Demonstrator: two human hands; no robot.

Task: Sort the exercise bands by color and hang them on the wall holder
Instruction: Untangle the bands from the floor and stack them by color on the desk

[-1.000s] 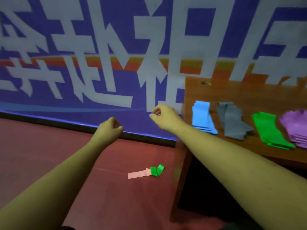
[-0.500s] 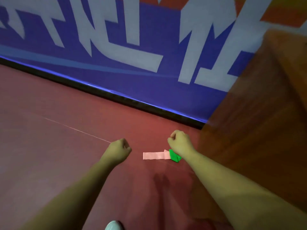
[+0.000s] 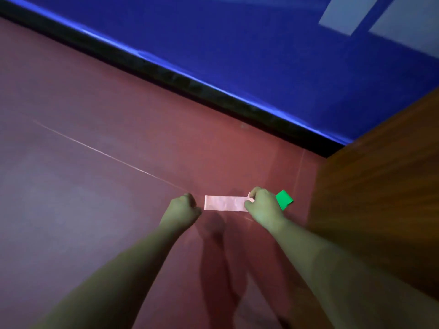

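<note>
**Q:** Head view. What state are your hands in?

**A:** My left hand (image 3: 181,208) is clenched into a fist and holds nothing. It hovers just beside the left end of the pink band (image 3: 225,203), with a narrow gap between them. My right hand (image 3: 263,207) is curled over the band's right end, with forefinger and thumb pinching a small lifted corner. Both forearms reach in from the lower edge of the view.

**Q:** Where do the bands lie?

**A:** The pink band lies flat on the red floor (image 3: 95,210), its long side running left to right between my two hands. The green band (image 3: 284,199) lies on the same floor just past my right hand and is partly hidden by my knuckles. I cannot tell whether it touches the pink one. Both bands are near the floor's right edge, where a wooden panel (image 3: 380,198) rises. They are well apart from the floor's far edge, where a black skirting (image 3: 190,86) runs under a blue wall (image 3: 261,43).

**Q:** What else is marked on the floor?

**A:** A thin pale line (image 3: 95,149) crosses the floor diagonally and ends near my left hand. Dark shadows (image 3: 213,257) fall on the floor between my forearms. White shapes (image 3: 342,15) show on the wall at the upper right corner of the view.
</note>
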